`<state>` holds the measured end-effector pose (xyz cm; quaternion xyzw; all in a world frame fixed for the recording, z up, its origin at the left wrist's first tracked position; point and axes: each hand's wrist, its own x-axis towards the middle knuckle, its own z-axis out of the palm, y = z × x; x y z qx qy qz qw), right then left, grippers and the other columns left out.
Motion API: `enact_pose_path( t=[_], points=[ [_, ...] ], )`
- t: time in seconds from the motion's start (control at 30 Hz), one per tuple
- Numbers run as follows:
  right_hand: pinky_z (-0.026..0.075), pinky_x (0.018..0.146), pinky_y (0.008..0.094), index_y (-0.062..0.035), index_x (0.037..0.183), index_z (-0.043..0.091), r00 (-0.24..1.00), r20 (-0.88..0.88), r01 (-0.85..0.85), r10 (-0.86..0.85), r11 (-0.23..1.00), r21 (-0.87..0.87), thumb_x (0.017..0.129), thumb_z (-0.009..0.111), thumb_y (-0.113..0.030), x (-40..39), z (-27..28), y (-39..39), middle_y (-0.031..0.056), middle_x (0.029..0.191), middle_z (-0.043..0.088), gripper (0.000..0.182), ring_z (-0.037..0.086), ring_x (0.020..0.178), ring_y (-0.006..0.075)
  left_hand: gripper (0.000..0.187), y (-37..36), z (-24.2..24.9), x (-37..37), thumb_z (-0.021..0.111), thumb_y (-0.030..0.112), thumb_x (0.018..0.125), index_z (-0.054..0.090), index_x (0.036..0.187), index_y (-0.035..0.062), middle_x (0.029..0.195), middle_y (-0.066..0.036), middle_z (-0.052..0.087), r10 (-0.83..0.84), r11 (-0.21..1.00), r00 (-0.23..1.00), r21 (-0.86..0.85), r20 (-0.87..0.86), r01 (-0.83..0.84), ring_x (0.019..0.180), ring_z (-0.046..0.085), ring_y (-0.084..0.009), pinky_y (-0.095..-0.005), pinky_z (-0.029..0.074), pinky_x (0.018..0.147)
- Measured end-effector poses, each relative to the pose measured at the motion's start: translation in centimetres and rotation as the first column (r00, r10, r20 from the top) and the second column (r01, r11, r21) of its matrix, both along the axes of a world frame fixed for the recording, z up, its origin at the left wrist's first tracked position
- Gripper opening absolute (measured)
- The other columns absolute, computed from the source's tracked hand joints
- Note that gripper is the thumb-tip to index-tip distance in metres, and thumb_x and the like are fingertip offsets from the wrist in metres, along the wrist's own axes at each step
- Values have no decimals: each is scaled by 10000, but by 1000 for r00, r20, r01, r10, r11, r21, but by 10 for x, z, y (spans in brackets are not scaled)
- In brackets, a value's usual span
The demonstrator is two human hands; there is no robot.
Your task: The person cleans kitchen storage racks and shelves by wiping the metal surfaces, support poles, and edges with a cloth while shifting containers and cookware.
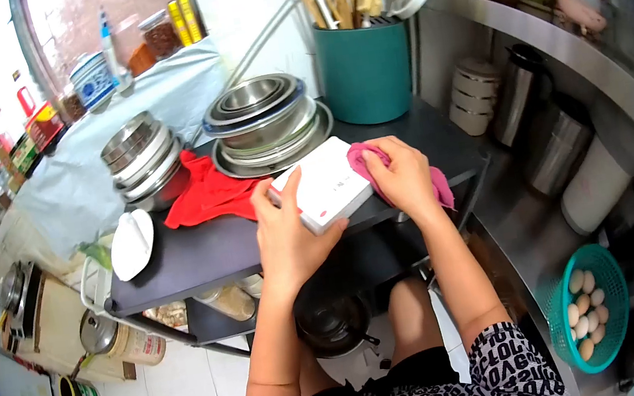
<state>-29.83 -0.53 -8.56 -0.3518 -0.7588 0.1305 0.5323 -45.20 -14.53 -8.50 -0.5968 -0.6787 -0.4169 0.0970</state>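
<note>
A white box [325,183] with small print and a red mark is held above the front of the dark shelf top. My left hand [289,230] grips its left side and lower edge, thumb underneath and fingers at the far left corner. In my right hand [400,174] is a bunched pink cloth [442,187], pressed against the box's right end; part of the cloth hangs below the hand. Just behind my left hand, a red cloth [212,190] lies crumpled on the shelf top.
Stacked metal bowls [139,154] and a pile of bowls and plates [262,125] stand behind. Right of them is a green utensil holder [364,74]. A white dish [132,244] sits at the left edge. A teal basket of eggs [616,294] rests at lower right, beneath a metal shelf [485,8].
</note>
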Motion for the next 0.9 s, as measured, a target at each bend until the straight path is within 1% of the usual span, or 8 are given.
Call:
enact_pose_path(
  t=[0.1, 0.2, 0.33, 0.4, 0.53, 0.73, 0.87, 0.9],
  points=[
    [529, 789, 313, -32, 999, 709, 986, -150, -64, 77, 994, 90, 855, 677, -126, 3, -4, -4, 121, 968, 708, 174, 694, 891, 262, 948, -1, -3, 4, 891, 224, 565, 422, 1385, 139, 1373, -254, 336, 32, 995, 999, 92, -42, -28, 1197, 470, -459, -491, 488, 924],
    [518, 825, 364, -19, 999, 695, 911, -384, -51, 147, 967, 250, 834, 684, -67, 5, -14, -8, 140, 997, 689, 172, 662, 934, 302, 942, -1, -6, 8, 881, 204, 549, 436, 1377, 156, 1368, -221, 355, 25, 994, 999, 110, -45, -20, 1205, 474, -438, -485, 492, 923],
    [506, 828, 364, 12, 1012, 680, 920, -362, -8, 152, 929, 369, 824, 674, -17, 27, -33, -34, 134, 1013, 678, 191, 642, 928, 294, 904, -3, -16, -3, 861, 295, 555, 453, 1343, 126, 1376, -231, 361, -141, 934, 976, 303, -167, 187, 1254, 416, -425, -494, 398, 1007],
    [504, 819, 329, 24, 1039, 673, 848, -503, -55, 169, 971, 234, 850, 638, 4, 48, -54, -60, 161, 987, 669, 193, 657, 919, 283, 884, -5, -33, -8, 807, 477, 622, 454, 1336, 94, 1423, -237, 341, -252, 792, 948, 521, -195, 318, 1303, 367, -400, -508, 287, 1081],
    [480, 843, 279, 29, 1077, 640, 796, -603, -41, -49, 990, -136, 929, 554, -18, 93, -137, -105, 109, 1007, 660, 177, 622, 940, 165, 815, -9, -51, 53, 733, 553, 687, 446, 1311, 114, 1428, -249, 317, -400, 688, 914, 636, -70, 350, 1350, 337, -394, -519, 327, 1076],
    [509, 723, 294, 38, 990, 645, 797, -529, -155, -289, 750, -643, 920, 626, -71, 138, -226, -140, 94, 852, 671, 131, 628, 784, 160, 816, 47, -81, 207, 898, 320, 541, 519, 1227, 95, 1343, -212, 325, -772, 629, 631, 232, 75, 742, 1281, 344, -402, -514, 340, 1038],
    [501, 765, 309, 31, 1041, 627, 731, -615, -160, -296, 802, -576, 953, 594, -152, 163, -229, -134, 111, 975, 651, 205, 613, 888, 181, 1007, 64, -104, 297, 893, 397, 594, 402, 1414, 82, 1430, -271, 209, -797, 564, 531, 41, 287, 824, 1352, 251, -484, -509, 324, 1098],
    [490, 815, 314, 26, 1112, 606, 846, -448, -35, -289, 808, -588, 962, 591, -175, 168, -239, -130, 120, 1054, 639, 251, 599, 947, 192, 1057, 67, -111, 313, 887, 426, 601, 349, 1449, 98, 1468, -281, 159, -793, 575, 554, 14, 253, 818, 1366, 223, -496, -528, 292, 1111]
  ],
)
